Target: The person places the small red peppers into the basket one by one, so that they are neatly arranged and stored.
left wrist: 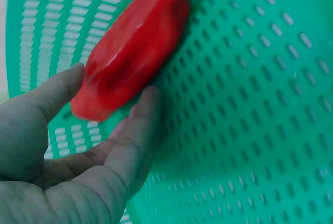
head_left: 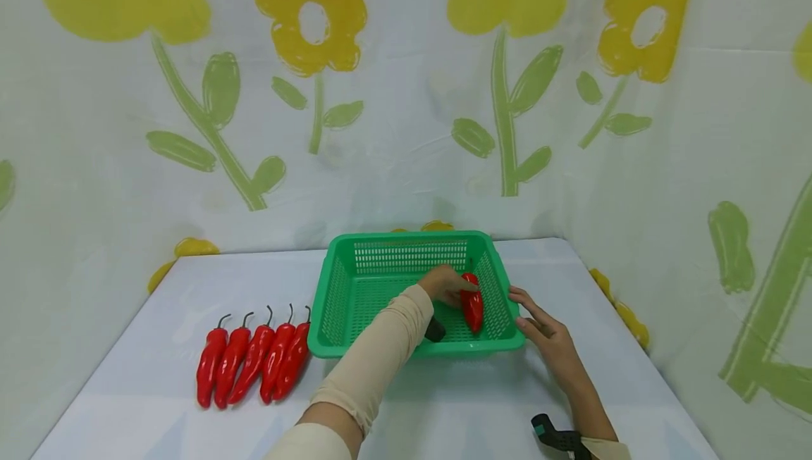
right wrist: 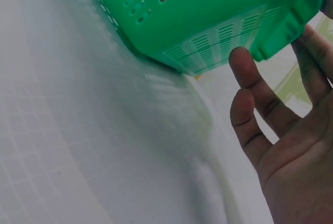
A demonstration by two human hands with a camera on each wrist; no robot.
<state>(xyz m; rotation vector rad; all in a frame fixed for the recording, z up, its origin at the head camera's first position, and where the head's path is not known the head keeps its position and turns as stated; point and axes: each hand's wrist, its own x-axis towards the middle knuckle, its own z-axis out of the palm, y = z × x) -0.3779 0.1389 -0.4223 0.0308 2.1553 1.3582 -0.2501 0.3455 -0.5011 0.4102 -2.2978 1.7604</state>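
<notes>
A red chili pepper [head_left: 471, 305] lies slanted inside the green plastic basket [head_left: 406, 239], by its right wall. My left hand [head_left: 446, 285] reaches into the basket and holds this pepper near its stem end. In the left wrist view, the thumb is on one side of the pepper [left wrist: 132, 47] and the fingers [left wrist: 136, 139] are on the other. At the basket's right rim, my right hand [head_left: 550, 342] holds the edge. The right wrist view shows thumb and forefingers at the rim corner, while two other fingers [right wrist: 260, 91] stay loosely bent below it.
Several red chili peppers [head_left: 254, 361] lie side by side left of the basket, stems toward the back. All stand on a white table [head_left: 158, 347]. A flower-printed cloth [head_left: 393, 164] hangs behind and at the sides. Black wrist straps [head_left: 561, 437] are on the arms.
</notes>
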